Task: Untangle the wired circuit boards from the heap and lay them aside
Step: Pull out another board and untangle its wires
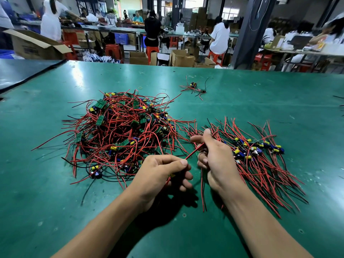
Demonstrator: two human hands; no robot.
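Risk: tug hard and wire point(193, 152) drags neighbours out of heap point(121, 131) at 10 o'clock, or strains its solder joint. Leads dangling under right hand point(216, 159) may snag sorted pile point(260, 155) at 2 o'clock. Your left hand point(163, 174) pinches wire, thumb on forefinger; right hand curls round other end. Wire spans between both — board itself hidden in palms.

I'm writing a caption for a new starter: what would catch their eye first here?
The tangled heap of red wires and green boards, centre-left on the green table. Right of it, a combed-out row of sorted boards. Nearest, the left hand and right hand each pinch one red wire stretched between them.
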